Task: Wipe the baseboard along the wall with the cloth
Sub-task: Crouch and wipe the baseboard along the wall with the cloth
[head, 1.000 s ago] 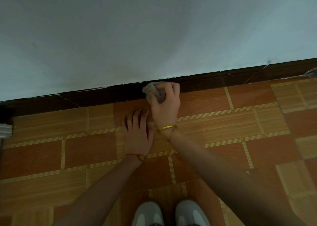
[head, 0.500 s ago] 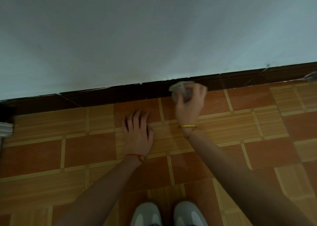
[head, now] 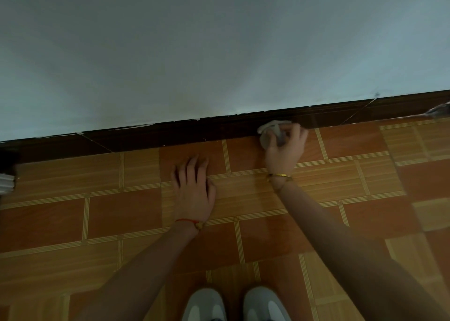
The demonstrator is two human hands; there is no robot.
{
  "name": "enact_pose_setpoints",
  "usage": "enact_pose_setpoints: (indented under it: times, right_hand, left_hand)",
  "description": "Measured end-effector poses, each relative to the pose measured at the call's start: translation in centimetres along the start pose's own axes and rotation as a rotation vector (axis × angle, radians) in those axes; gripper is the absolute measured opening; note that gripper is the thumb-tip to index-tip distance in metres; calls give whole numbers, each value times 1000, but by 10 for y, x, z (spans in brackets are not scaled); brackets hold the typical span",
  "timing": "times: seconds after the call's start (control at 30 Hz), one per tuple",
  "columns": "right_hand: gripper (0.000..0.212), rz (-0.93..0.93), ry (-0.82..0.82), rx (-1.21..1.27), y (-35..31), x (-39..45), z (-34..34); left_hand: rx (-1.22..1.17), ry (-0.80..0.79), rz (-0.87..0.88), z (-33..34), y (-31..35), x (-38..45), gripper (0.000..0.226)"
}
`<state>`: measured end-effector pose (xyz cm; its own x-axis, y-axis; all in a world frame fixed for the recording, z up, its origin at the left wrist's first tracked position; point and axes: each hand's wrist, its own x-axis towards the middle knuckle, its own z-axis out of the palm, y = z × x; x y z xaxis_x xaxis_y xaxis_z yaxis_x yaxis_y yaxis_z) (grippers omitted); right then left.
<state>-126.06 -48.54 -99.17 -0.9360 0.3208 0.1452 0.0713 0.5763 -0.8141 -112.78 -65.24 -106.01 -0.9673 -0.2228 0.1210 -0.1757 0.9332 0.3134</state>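
A dark brown baseboard (head: 170, 133) runs along the foot of the pale wall, rising from left to right. My right hand (head: 286, 147) grips a bunched grey cloth (head: 270, 132) and holds it against the lower part of the baseboard, right of centre. Fingers curl round the cloth and hide much of it. My left hand (head: 193, 186) lies flat on the floor tiles, fingers spread, a hand's width in front of the baseboard.
Orange and tan floor tiles (head: 109, 213) fill the lower half. My two grey shoes (head: 233, 303) stand at the bottom edge. A white ribbed object (head: 6, 180) sits at the far left, and a grey thing (head: 438, 110) lies by the baseboard at the far right.
My right hand has slid the cloth to the right along the baseboard over the last second. My left hand has stayed planted on the floor.
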Motion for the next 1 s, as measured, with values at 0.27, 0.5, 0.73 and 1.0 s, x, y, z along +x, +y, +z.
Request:
enact_pose_setpoints:
  times: [0.27, 0.5, 0.73, 1.0]
  right_hand:
    - [18, -235, -147, 263, -61, -48, 30]
    - [21, -36, 191, 179, -31, 4, -12]
    - [23, -95, 126, 208, -35, -8, -2]
    - [21, -286, -149, 205, -45, -39, 19]
  left_hand:
    - [32, -7, 16, 1, -2, 0, 51]
    - [-8, -18, 11, -1, -2, 1, 50]
    - [0, 1, 12, 1, -2, 0, 49]
    - [12, 24, 26, 2, -3, -1, 48]
